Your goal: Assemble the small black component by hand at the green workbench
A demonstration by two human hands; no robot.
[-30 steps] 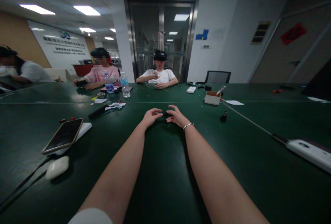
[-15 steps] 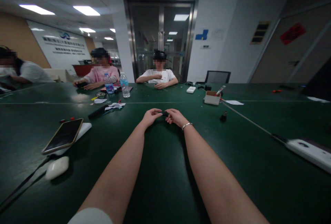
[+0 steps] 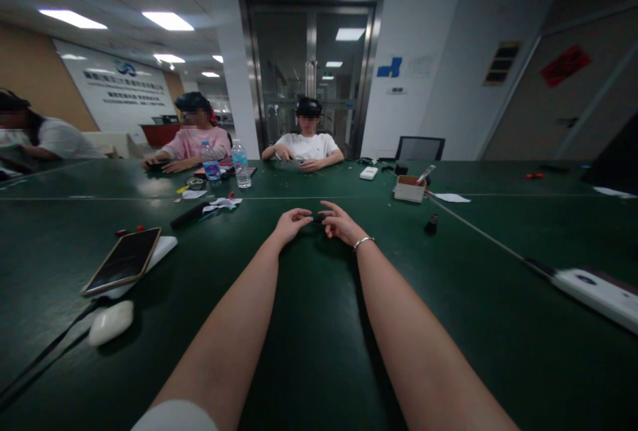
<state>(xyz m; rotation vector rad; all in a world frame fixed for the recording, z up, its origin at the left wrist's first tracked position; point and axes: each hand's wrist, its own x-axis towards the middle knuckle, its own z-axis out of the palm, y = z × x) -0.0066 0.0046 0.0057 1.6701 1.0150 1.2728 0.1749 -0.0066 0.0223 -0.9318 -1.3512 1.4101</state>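
Note:
Out over the table, my left hand [image 3: 290,226] pinches a small black object [image 3: 318,218] between thumb and fingertips. What kind of thing it is cannot be made out. Just to its right, my right hand [image 3: 343,224] has its index finger lifted and its fingers apart. The fingertips of that hand are at the object's right end, and I cannot tell whether they touch it. A silver bracelet [image 3: 363,242] circles my right wrist.
On the green table [image 3: 309,325], a phone [image 3: 124,259] and white earbud case [image 3: 110,323] lie left. A small black item [image 3: 431,223], a box [image 3: 409,188] and a white power strip [image 3: 598,295] are right. Bottles [image 3: 241,164] stand farther off. Several people sit across.
My right hand has loosened from the black object, its index finger lifting and its fingers spreading. My left hand stays in place. The person opposite has lowered one hand toward the table.

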